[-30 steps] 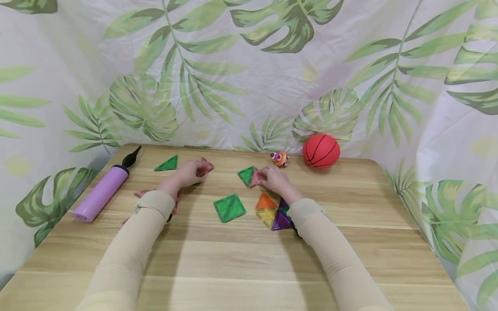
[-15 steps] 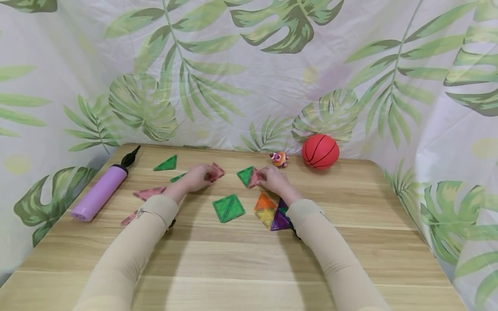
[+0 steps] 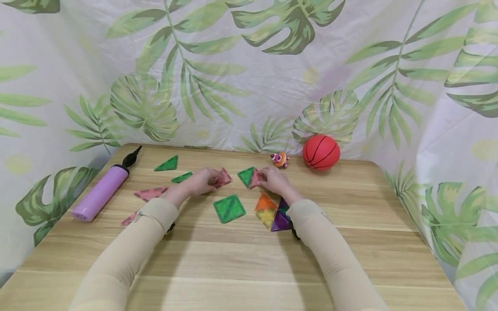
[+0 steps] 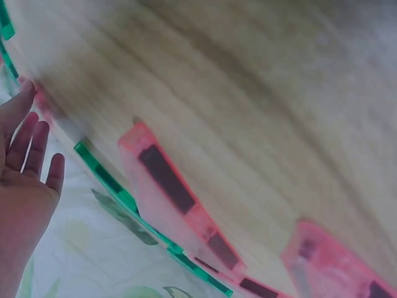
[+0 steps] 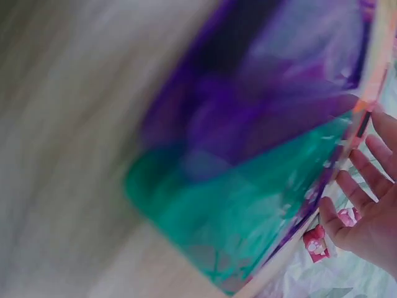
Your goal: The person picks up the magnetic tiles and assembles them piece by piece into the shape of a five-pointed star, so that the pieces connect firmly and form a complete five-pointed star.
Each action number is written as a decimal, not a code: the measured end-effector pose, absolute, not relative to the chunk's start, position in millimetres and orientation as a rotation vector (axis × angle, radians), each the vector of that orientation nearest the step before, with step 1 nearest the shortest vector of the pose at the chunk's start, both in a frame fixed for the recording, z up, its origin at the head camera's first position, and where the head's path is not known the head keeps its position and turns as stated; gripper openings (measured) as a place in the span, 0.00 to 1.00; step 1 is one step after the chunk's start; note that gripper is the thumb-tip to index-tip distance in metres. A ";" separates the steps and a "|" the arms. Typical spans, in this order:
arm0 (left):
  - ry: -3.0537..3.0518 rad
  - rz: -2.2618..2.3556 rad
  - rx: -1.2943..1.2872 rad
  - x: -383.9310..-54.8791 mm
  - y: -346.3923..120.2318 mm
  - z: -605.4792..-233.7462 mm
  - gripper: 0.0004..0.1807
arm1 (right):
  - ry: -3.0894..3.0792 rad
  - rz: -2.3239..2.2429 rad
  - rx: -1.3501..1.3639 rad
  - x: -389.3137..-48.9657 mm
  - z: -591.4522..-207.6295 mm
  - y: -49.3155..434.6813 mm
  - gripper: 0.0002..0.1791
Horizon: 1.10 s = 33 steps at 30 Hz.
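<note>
In the head view my left hand (image 3: 203,181) pinches a translucent red triangular magnetic tile (image 3: 224,178) near the middle of the table. To its right, my right hand (image 3: 274,180) holds another red triangular tile (image 3: 254,179) by its right side. That tile lies edge to edge with a green triangular tile (image 3: 245,175). Nearer to me lie two green triangles forming a square (image 3: 229,208). Beside it an orange tile (image 3: 265,201) joins yellow (image 3: 266,217) and purple (image 3: 281,222) ones, partly hidden by my right sleeve. In the left wrist view the hand (image 4: 25,180) reaches along the tabletop.
Loose green tiles (image 3: 166,163) and pink-red tiles (image 3: 149,194) lie around my left arm. A purple hand pump (image 3: 102,193) lies at the table's left edge. At the back right stand a small toy figure (image 3: 279,159) and a red ball (image 3: 321,152). A leaf-print curtain hangs behind.
My left hand has carried its red tile rightward, closer to the green and red pair, uncovering a green tile behind it. My right hand has stayed in place.
</note>
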<state>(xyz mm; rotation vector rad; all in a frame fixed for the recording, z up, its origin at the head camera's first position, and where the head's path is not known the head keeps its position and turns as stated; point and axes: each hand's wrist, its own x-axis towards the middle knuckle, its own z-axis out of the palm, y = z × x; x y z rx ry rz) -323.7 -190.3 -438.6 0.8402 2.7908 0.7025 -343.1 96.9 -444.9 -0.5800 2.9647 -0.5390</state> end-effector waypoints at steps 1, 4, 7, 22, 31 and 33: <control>2.796 0.716 0.822 -323.8 -192.7 -437.7 0.24 | 2.974 -0.543 -0.585 -342.3 -443.9 95.6 0.27; 2.830 0.759 0.771 -324.3 -204.0 -434.3 0.26 | 3.010 -0.572 -0.636 -340.2 -441.1 87.4 0.30; 2.858 0.788 0.718 -324.1 -218.1 -428.8 0.26 | 3.015 -0.599 -0.720 -336.8 -438.9 73.4 0.30; 2.915 0.709 0.472 -327.0 -275.5 -427.3 0.24 | 2.756 -0.459 -1.073 -323.4 -443.8 33.3 0.43; 2.907 0.687 0.485 -327.5 -285.1 -437.1 0.23 | 2.698 -0.350 -1.032 -322.3 -448.3 32.3 0.43; 2.918 0.687 0.476 -327.0 -284.8 -437.4 0.24 | 2.698 -0.337 -1.036 -322.7 -447.7 31.3 0.42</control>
